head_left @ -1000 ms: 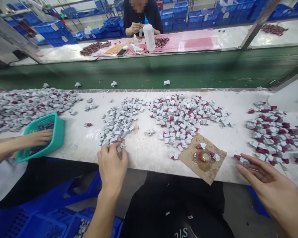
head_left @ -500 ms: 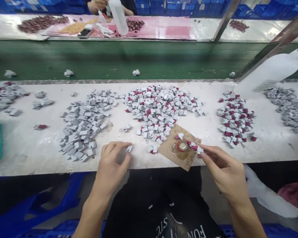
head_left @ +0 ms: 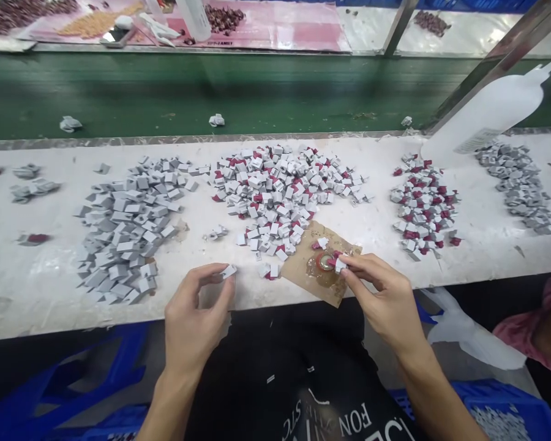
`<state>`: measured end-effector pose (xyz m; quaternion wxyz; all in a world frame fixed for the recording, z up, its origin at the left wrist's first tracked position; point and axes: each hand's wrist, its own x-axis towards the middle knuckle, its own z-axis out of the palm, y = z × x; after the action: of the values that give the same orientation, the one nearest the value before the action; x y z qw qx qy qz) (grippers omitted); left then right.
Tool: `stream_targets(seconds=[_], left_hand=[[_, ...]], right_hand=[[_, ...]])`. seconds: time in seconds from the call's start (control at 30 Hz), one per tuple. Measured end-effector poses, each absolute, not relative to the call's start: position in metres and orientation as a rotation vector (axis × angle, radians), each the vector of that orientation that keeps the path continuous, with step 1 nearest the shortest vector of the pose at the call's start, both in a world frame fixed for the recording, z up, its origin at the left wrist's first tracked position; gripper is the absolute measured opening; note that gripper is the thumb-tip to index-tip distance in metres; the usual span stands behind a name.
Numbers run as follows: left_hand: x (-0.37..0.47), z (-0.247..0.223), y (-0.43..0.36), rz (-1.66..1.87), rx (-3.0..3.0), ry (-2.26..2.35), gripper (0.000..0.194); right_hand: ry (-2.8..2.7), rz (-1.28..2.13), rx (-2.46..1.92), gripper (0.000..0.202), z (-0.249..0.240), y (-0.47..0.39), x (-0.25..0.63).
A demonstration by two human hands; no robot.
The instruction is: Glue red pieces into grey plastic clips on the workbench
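Observation:
My left hand [head_left: 197,309] pinches a small grey plastic block [head_left: 228,271] between thumb and forefinger, just above the table's front edge. Between the fingertips of my right hand [head_left: 383,297] is a grey-and-maroon plastic piece [head_left: 340,265]. Its maroon end is over a round red-rimmed cap [head_left: 324,261]; whether they touch I cannot tell. The cap sits in a wet, shiny patch on a square of brown cardboard [head_left: 296,269]. Another grey-and-maroon piece [head_left: 320,244] lies on the cardboard behind the cap, and one more pair [head_left: 269,271] rests left of it.
A heap of grey blocks [head_left: 123,226] lies left, a mixed grey-and-maroon heap [head_left: 275,190] in the middle, another mixed heap [head_left: 425,208] to the right. A white squeeze bottle [head_left: 491,116] leans at the back right. Behind the table runs a green belt [head_left: 280,92] carrying several grey pieces.
My right hand has brought its piece leftward from the cardboard's right side to the cap. My left hand still holds the grey block. The camera view has shifted, and belt pieces have moved.

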<state>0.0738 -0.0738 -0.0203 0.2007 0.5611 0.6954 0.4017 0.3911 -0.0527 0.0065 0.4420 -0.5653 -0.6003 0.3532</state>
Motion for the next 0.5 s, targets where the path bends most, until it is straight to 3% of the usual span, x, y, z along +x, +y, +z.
stream_targets(seconds=[0.2, 0.5], left_hand=[[0.092, 0.014, -0.057, 1.226, 1.529, 1.704, 0.014], [0.160, 0.040, -0.023, 1.157, 1.059, 1.129, 0.021]], right_hand=[[-1.438, 0.884, -1.400, 0.017, 0.014, -0.051, 0.391], [-0.906, 1.283, -1.138, 0.017, 0.017, -0.049, 0.384]])
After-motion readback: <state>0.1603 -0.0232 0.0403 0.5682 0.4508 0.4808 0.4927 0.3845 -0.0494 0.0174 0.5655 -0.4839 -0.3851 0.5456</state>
